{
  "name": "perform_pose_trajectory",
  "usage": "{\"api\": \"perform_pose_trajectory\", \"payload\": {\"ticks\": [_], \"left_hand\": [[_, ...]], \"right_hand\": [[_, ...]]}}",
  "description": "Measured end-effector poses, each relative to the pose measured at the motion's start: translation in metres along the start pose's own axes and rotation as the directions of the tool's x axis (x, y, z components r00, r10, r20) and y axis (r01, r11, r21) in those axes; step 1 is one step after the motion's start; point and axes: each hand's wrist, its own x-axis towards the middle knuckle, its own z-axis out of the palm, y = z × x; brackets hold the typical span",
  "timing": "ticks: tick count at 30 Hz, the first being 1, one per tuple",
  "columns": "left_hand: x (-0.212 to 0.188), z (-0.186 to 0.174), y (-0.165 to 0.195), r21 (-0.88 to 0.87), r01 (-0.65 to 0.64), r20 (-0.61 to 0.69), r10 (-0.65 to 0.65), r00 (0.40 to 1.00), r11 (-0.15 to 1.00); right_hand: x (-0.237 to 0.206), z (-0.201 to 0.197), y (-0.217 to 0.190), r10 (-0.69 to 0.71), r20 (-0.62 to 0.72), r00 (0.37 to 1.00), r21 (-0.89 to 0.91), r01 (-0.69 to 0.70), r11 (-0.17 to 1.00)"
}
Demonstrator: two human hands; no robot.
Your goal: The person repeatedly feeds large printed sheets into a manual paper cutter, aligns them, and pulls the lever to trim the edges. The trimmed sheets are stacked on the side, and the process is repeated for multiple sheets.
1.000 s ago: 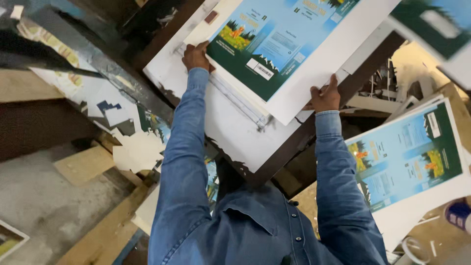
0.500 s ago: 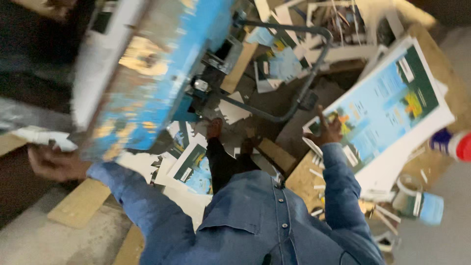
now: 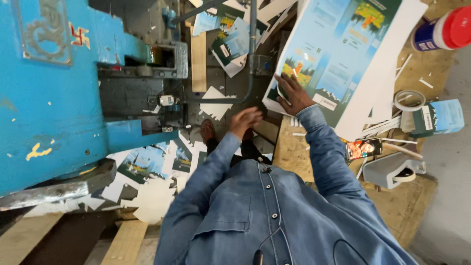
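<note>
Two bare hands are seen from above, and the sweep runs from the left edge, where a big blue-painted metal press machine (image 3: 54, 93) fills the frame, its dark grey steel bed (image 3: 140, 91) set into the body. Below it, trimmed white and blue printed card offcuts (image 3: 147, 169) are scattered over the floor beside pale wooden planks (image 3: 125, 243). Further across, the left hand (image 3: 245, 120) is held out in mid-air at the end of a blue denim sleeve (image 3: 201, 181); it is blurred, the fingers look loosely curled with nothing gripped, though that cannot be told for sure. Just beyond it, the right hand (image 3: 293, 94) is laid flat, fingers spread and relaxed, pressed on the lower corner of the top sheet of a stack of large printed cardboard sheets in blue, green and white (image 3: 343, 54). That stack is rested on a chipboard worktable (image 3: 289, 147), reaching up towards the top edge. On the right, a roll of pale adhesive tape (image 3: 409, 100), a small blue printed carton (image 3: 439, 117), a grey tape dispenser (image 3: 390, 171) and a red-capped blue and white canister (image 3: 444, 29) are spotted on the same surface.
</note>
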Motion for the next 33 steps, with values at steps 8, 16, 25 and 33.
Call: {"api": "perform_pose_trajectory", "payload": {"ticks": [8,16,25,33], "left_hand": [[0.057,0.120,0.045,0.543,-0.242,0.148,0.192,0.970,0.804],[-0.153,0.115,0.178,0.493,-0.553,0.274,0.483,0.831,0.672],[-0.265,-0.089,0.294,0.713,-0.564,-0.059,0.837,0.544,0.417],[-0.161,-0.267,0.290,0.885,-0.132,-0.414,0.885,0.213,0.446]], "right_hand": [[-0.118,0.000,0.092,0.572,-0.402,0.715,0.618,-0.249,0.746],[-0.187,-0.017,0.064,0.624,-0.138,0.770,0.979,0.009,0.206],[0.074,-0.059,-0.095,-0.016,-0.400,0.916,0.839,0.373,0.397],[0.205,0.030,-0.155,0.121,-0.140,0.983,0.336,-0.068,0.939]]}}
